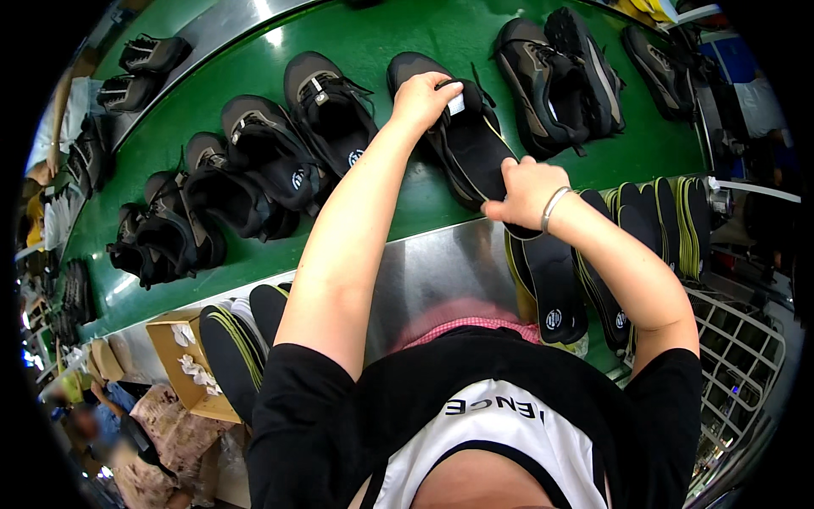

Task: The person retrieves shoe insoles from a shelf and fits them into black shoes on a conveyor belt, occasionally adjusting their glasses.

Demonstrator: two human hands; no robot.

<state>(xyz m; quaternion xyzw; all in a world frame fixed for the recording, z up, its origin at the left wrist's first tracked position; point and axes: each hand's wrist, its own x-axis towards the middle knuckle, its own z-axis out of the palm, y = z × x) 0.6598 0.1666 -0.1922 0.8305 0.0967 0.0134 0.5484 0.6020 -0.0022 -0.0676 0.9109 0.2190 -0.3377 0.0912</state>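
A dark shoe (413,64) lies on the green surface in front of me, toe pointing away. My left hand (424,103) is closed on its tongue, which folds back and shows a white label. A black insole (476,153) with a yellowish edge lies partly in the shoe's opening, its heel end sticking out toward me. My right hand (532,195) grips the insole near that heel end, thumb and fingers pressed on its edges. The insole's front end is hidden inside the shoe.
More dark shoes (326,106) line the green surface (424,30) on the left, and a pair (547,85) stands on the right. Stacked insoles (555,293) sit along the metal near edge (432,263). A cardboard box (222,407) is lower left, a wire basket (738,339) lower right.
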